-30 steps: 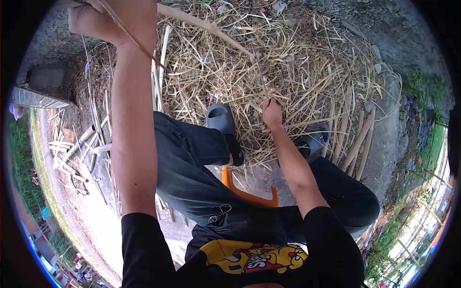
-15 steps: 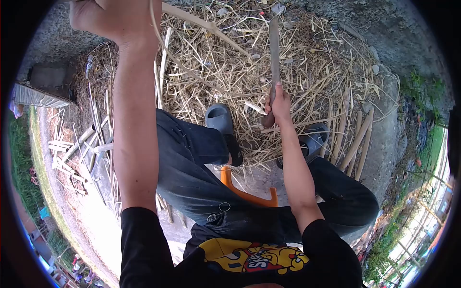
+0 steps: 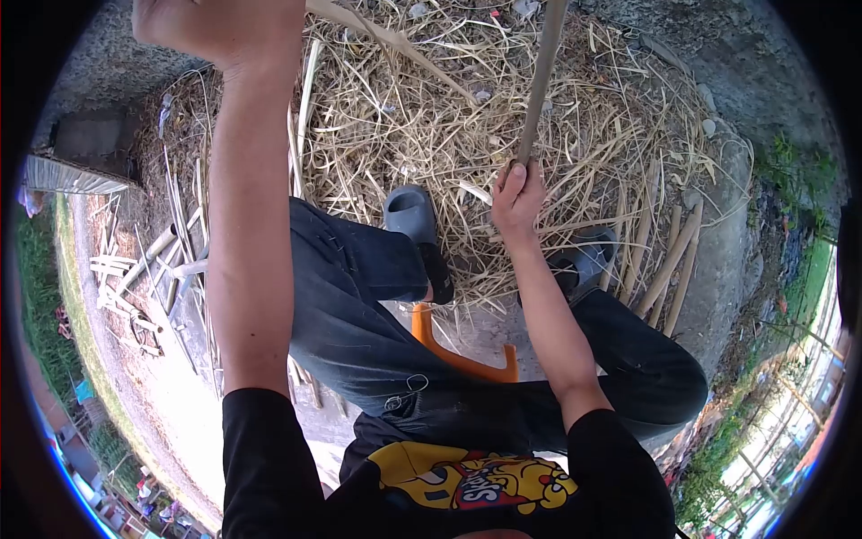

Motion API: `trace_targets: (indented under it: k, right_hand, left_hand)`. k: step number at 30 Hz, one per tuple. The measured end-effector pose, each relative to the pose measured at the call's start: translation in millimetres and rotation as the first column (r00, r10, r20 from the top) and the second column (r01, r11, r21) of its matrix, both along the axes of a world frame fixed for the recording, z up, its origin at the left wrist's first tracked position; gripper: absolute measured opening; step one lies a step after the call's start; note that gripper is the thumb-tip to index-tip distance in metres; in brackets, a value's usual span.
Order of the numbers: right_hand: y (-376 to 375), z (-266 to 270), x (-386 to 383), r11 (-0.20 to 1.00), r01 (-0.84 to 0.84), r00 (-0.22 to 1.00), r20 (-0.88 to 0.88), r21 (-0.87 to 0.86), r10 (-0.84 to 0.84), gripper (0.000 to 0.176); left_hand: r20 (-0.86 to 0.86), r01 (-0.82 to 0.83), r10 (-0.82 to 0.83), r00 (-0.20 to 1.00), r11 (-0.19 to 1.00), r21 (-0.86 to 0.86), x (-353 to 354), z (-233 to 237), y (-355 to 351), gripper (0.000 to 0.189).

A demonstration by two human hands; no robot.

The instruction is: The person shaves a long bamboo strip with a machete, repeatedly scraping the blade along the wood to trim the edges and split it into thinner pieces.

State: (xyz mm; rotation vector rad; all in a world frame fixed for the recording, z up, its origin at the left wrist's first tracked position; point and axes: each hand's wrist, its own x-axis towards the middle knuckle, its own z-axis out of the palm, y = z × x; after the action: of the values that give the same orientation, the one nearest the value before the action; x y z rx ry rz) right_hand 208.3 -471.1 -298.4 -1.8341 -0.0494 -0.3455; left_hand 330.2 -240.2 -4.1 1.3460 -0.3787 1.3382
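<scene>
At the top left, cut by the frame edge, is my left hand [image 3: 220, 29], closed around the upper end of a pale bamboo piece [image 3: 395, 40] that slants down to the right toward the litter of shavings. The fingers are mostly out of view. My right hand [image 3: 518, 199] is wrapped round the handle of a long-bladed knife [image 3: 540, 85], near the middle of the view. The blade points up and leans slightly right, its tip beyond the top edge. Pale shavings [image 3: 440, 144] lie beneath both hands.
My legs in dark trousers frame an orange stool [image 3: 467, 361]. Grey clogs [image 3: 409, 214] are on my feet. Bamboo poles [image 3: 669, 260] lie at the right, with more split pieces [image 3: 135, 278] at the left. A rough wall [image 3: 745, 54] stands at the upper right.
The knife has been raised and brought forward, its blade now reaching the top edge. My right hand has turned and shifted slightly left. My left hand has hardly moved.
</scene>
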Motion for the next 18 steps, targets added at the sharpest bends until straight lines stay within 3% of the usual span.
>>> trace_targets:
  k: [1, 2, 4, 5, 6, 7, 8, 9, 10, 11, 12, 13, 15, 16, 18]
  right_hand:
    - [-8, -45, -3, 0.984, -0.008, 1.0, -0.032, -0.178, 0.003, 0.042]
    - [-21, -91, -10, 0.984, 0.001, 1.0, -0.028, -0.178, -0.006, 0.042]
    - [-44, -163, -17, 0.739, -0.268, 0.861, -0.497, -0.618, -0.103, 0.047]
    - [-44, -182, -15, 0.741, -0.258, 0.868, -0.486, -0.62, -0.105, 0.047]
    - [-38, -197, -12, 0.769, -0.203, 0.892, -0.438, -0.606, -0.11, 0.05]
    - [-36, -205, -13, 0.79, -0.162, 0.91, -0.398, -0.591, -0.111, 0.053]
    - [-35, -187, -18, 0.787, -0.185, 0.904, -0.415, -0.589, -0.099, 0.053]
    - [-30, -148, -19, 0.992, -0.106, 0.638, -0.77, -0.066, 0.017, 0.055]
    - [-27, -121, -5, 0.892, 0.2, 0.353, -0.879, 0.404, 0.319, 0.056]
    - [-35, -116, 0, 0.725, 0.37, 0.297, -0.813, 0.581, 0.501, 0.056]
    - [-37, -112, -2, 0.726, 0.367, 0.299, -0.813, 0.581, 0.499, 0.056]
    - [-36, -106, -3, 0.762, 0.334, 0.402, -0.815, 0.555, 0.418, 0.055]
    - [-34, -88, -10, 0.824, 0.257, 0.584, -0.76, 0.505, 0.284, 0.055]
    - [-35, -76, -13, 0.825, 0.259, 0.585, -0.761, 0.503, 0.28, 0.055]
    - [-38, -59, -15, 0.869, 0.197, 0.752, -0.639, 0.453, 0.162, 0.056]
  left_hand:
    - [-0.005, 0.068, -0.068, 0.998, 0.998, 0.003, 3, -2, 6, 0.045]
    - [-0.002, 0.076, -0.076, 0.997, 0.997, 0.003, 4, -4, 4, 0.045]
    - [-0.113, 0.004, -0.019, 0.993, 0.992, -0.126, 6, -8, 0, 0.043]
    - [-0.1, 0.009, -0.021, 0.995, 0.992, -0.123, 11, -19, 17, 0.043]
    - [0.033, 0.459, -0.484, 0.875, 0.805, -0.377, 21, -35, 49, 0.043]
    - [0.257, 0.762, -0.783, 0.566, 0.378, -0.526, 25, -46, 68, 0.042]
    - [0.248, 0.746, -0.774, 0.582, 0.388, -0.541, 15, -43, 56, 0.042]
    - [0.018, 0.422, -0.457, 0.889, 0.805, -0.417, 8, -32, 28, 0.041]
    - [-0.088, -0.018, 0.003, 0.996, 0.985, -0.172, 8, -18, 12, 0.041]
    - [-0.075, -0.013, 0.0, 0.997, 0.984, -0.175, 8, -11, 12, 0.041]
    - [-0.162, -0.041, 0.013, 0.987, 0.985, -0.166, 5, -7, 17, 0.039]
    - [-0.246, -0.065, 0.026, 0.969, 0.986, -0.152, 3, -1, 22, 0.037]
    - [-0.233, -0.082, 0.047, 0.971, 0.987, -0.142, -5, 15, 29, 0.034]
    - [-0.229, -0.1, 0.067, 0.971, 0.986, -0.135, -8, 21, 34, 0.03]
    - [-0.203, -0.06, 0.017, 0.979, 0.976, -0.21, -12, 26, 40, 0.022]
